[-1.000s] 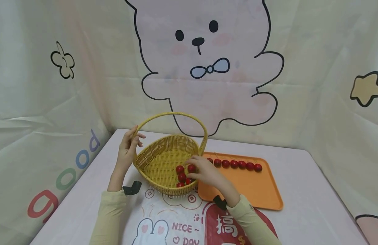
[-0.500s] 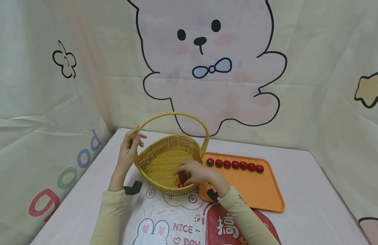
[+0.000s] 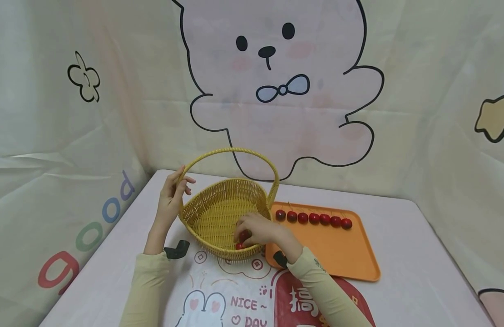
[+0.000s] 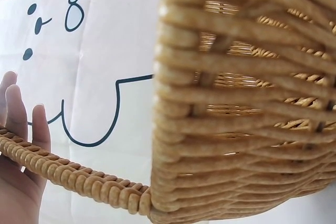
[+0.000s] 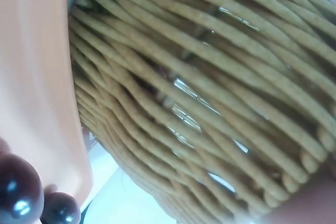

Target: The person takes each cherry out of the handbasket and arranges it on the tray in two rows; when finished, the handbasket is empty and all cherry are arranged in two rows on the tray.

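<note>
A yellow wicker basket [image 3: 219, 218] with a tall hooped handle stands on the table. My left hand [image 3: 169, 195] holds the left side of that handle; the left wrist view shows the handle [image 4: 73, 174] crossing in front of the fingers. Over the right part of the basket, my right hand [image 3: 258, 229] reaches inside with curled fingers. A red cherry [image 3: 244, 235] sits between its fingers and thumb, partly covered. Another cherry [image 3: 239, 245] lies just below, near the front rim. The right hand hides the rest of that corner.
An orange tray [image 3: 329, 254] lies right of the basket, touching or very near it. Several stemmed cherries [image 3: 314, 219] stand in a row along its far edge. A printed cloth [image 3: 219, 299] covers the front of the table, and a bear-patterned curtain hangs behind.
My right hand has moved left and deeper into the basket, onto the cherries there, and its fingers have drawn in around one. My left hand stays at the handle.
</note>
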Motion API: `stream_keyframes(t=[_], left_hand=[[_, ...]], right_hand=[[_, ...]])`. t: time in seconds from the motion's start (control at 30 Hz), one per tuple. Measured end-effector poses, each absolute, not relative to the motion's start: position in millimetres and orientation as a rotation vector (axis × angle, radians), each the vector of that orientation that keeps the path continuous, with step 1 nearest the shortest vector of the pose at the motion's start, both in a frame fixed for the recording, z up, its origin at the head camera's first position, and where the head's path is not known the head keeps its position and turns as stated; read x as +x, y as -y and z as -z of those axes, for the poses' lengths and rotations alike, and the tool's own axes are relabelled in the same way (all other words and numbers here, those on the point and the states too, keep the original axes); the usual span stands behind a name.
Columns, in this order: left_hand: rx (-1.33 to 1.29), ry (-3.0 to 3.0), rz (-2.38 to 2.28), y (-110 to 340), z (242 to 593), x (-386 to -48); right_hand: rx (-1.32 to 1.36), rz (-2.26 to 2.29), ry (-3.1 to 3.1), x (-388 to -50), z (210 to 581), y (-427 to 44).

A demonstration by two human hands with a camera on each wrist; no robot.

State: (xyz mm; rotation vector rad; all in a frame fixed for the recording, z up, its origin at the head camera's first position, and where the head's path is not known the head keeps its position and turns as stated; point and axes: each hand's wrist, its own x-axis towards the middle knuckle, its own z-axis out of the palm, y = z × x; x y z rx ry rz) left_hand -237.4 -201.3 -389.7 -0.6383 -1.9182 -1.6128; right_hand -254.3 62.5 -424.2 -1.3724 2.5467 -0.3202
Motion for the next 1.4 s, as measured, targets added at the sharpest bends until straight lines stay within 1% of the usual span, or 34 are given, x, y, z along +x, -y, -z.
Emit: stream_keyframes(t=[0.23,0.63,0.8,1.07,1.27,1.4], left_hand=[[-0.622,1.927,1.619,201.8,388.8,-236.8],[-0.638,1.917,1.62,200.9,389.0,-238.0],[-0.632,1.913,1.619,200.8,389.0,-238.1],[-0.628,1.913,1.617,200.5,389.4,-236.7],[-0.619,1.924,1.614,200.8,389.4,-236.8],[-0.625,1.925,1.614,201.1,389.1,-236.8]], right_hand=[[-1.437,0.245,-2.555,-255.6,427.2,-61.1],[-1.424,0.112,-2.54,-255.8,422.8,-53.6],[-1.403,0.123,-2.543,-256.0,423.9,-52.2],[-1.445,0.104,-2.555,-256.7,429.0,-50.9],[-1.403,0.173,-2.56,-256.7,430.3,-51.2],[-1.428,0.231,-2.564,-258.0,433.4,-51.8]])
